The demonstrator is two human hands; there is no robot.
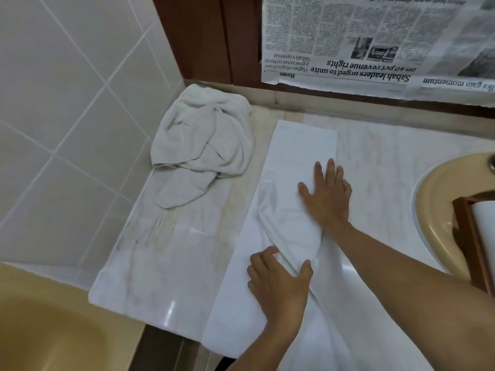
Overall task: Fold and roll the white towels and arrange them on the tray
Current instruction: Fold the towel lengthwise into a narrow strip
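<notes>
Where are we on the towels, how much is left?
Done: one rolled towel seems to sit in the tray. In hand: the long towel on the counter, right hand pressing it flat, left hand gripping its bunched fold. Left: the crumpled towel, untouched.

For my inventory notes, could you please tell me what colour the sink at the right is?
The rounded ceramic sink is tan-yellow; the head view shows it.

Two bare hands on view here; the left hand (278,285), low and centre of the frame, leads back to a left forearm (267,344), bare right down to the bottom edge; the right hand (326,199), mid-frame, trails a long right forearm (401,263), bare to the lower right corner.
</notes>
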